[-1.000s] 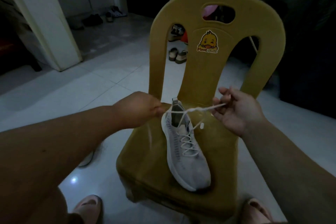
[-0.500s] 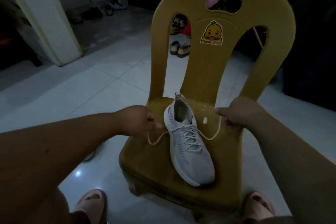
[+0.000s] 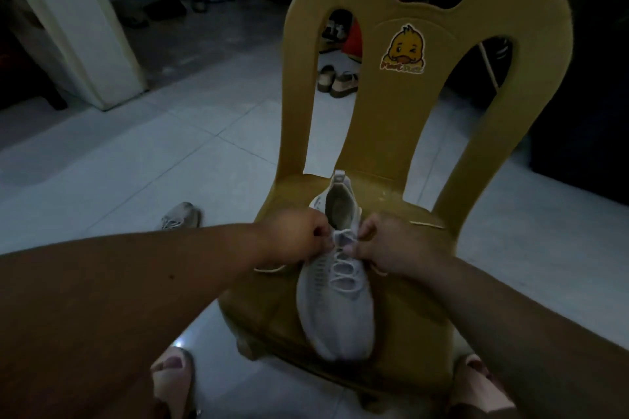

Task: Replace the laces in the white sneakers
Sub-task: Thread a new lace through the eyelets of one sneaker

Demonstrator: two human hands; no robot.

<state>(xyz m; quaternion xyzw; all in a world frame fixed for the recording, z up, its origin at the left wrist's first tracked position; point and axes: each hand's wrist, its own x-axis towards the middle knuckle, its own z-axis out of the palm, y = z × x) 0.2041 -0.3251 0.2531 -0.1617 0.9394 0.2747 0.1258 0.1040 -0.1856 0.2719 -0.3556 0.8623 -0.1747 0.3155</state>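
A: What are the hands doing?

B: Both sit at the middle of the frame, at the top of the lacing. The left hand [image 3: 296, 238] is curled closed with its fingertips pinching the white lace [image 3: 342, 260] on the left side of the shoe's throat. The right hand [image 3: 394, 243] mirrors it on the other side, fingers bent and pinched on the lace as well. The two hands almost touch across the tongue.

A: And the shoe itself?

B: The white sneaker [image 3: 335, 313] lies on the seat of a yellow plastic chair [image 3: 422, 309], toe pointing toward the bottom of the frame, heel tab toward the chair back. The lace crosses in several rows down the front. A short stretch of lace shows under each wrist, lying on the seat.

A: Anything else nearby?

B: A duck sticker [image 3: 403, 50] sits on the chair back in the upper right. A second sneaker [image 3: 178, 219] rests on the tiled floor, left of the chair, just above the left forearm. The person's feet in pink slippers [image 3: 173, 374] show at the bottom edge, either side of the chair. More footwear [image 3: 337, 80] stands on the floor behind the chair, seen through its back opening.
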